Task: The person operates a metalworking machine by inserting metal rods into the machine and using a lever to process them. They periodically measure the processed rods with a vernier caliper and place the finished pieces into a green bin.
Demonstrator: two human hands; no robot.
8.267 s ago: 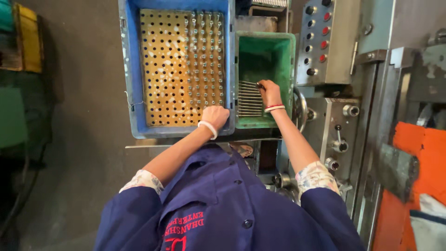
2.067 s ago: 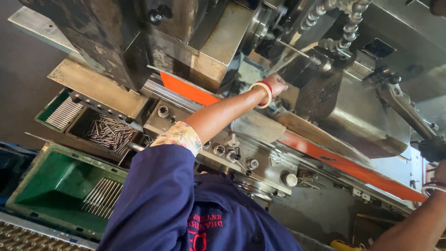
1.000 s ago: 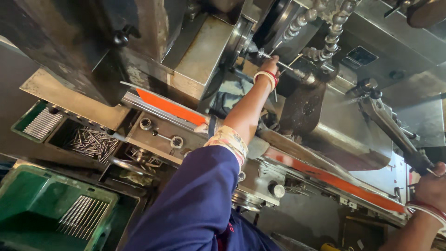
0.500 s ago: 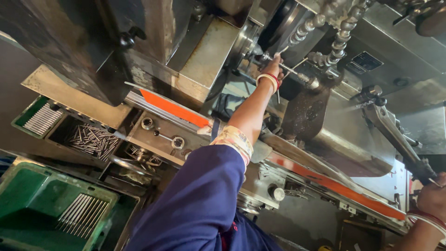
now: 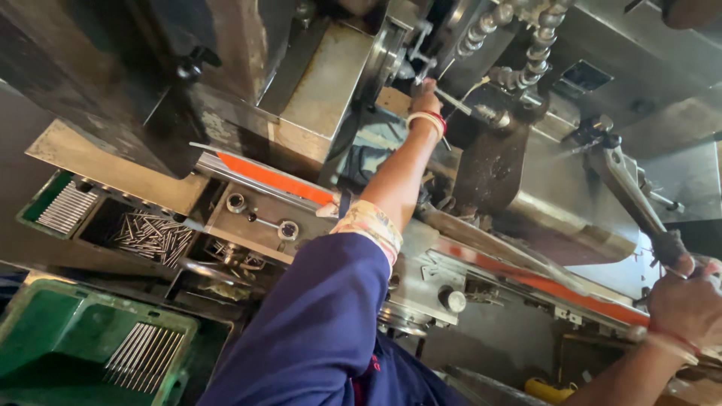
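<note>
Our left hand (image 5: 426,96) is up at the machine's spindle head (image 5: 398,53), fingers pinched on a thin metal rod (image 5: 451,99) that sticks out to the right of the hand; how far the fingers close around it we cannot tell, since the hand's back faces us. Room there is tight: the spindle head just left of the hand, two ribbed coolant hoses (image 5: 526,45) above and right of it, and a dark rusty housing (image 5: 492,165) right below the rod. Our right hand (image 5: 688,304) is well apart from the spindle head, low at the right edge, wrapped shut around the dark grip of a long lever (image 5: 628,188) that slants up toward the head. Left of and below the spindle head runs the orange-striped machine bed (image 5: 271,177), which our left forearm crosses. Further left of it we count three containers: a black tray of loose, jumbled steel pins (image 5: 150,237), a small green tray (image 5: 64,207) with pins in a neat row, and a large green bin (image 5: 68,338) at the bottom-left corner holding one fanned row of rods. One round knob (image 5: 452,300) sits on the bed front, below our elbow.
</note>
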